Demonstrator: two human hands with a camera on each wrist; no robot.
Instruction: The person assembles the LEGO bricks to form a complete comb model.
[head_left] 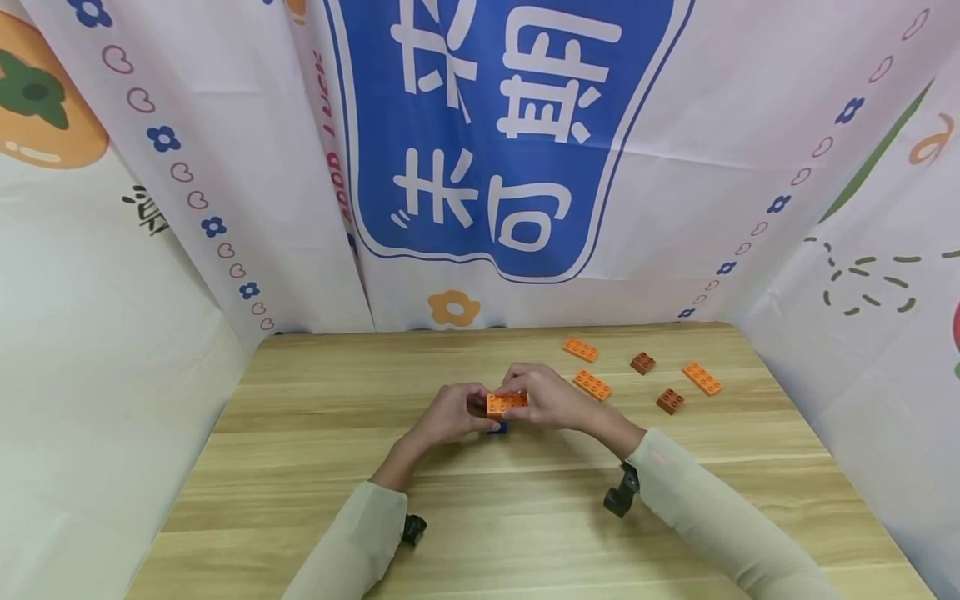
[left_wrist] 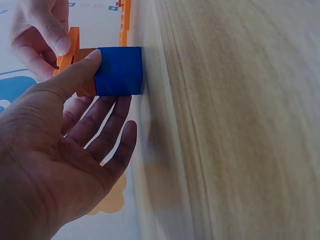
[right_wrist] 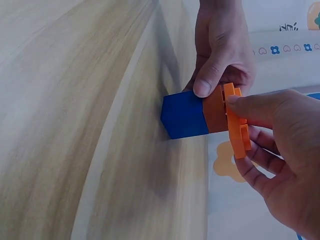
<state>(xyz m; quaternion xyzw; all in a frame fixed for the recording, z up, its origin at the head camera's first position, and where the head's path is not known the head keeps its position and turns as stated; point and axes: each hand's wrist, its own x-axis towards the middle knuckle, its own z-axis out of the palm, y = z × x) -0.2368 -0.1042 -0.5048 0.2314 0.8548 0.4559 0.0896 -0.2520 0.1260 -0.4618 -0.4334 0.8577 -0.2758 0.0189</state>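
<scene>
A blue block (right_wrist: 185,115) stands on the table, with a brown brick (right_wrist: 215,114) on top of it. My left hand (head_left: 450,414) holds this stack from the side; its thumb lies where blue and brown meet, and fingers reach round the far side of the blue block. My right hand (head_left: 553,400) pinches a thin orange studded brick (head_left: 498,405) between thumb and fingers. That orange brick is at the top of the brown one, slightly tilted and overhanging towards the right; whether it is pressed on fully I cannot tell.
On the right of the wooden table (head_left: 315,417) lie orange flat bricks (head_left: 592,384) and two small brown bricks, one (head_left: 642,362) behind the other (head_left: 670,401). A printed cloth (head_left: 300,275) hangs behind the table's back edge.
</scene>
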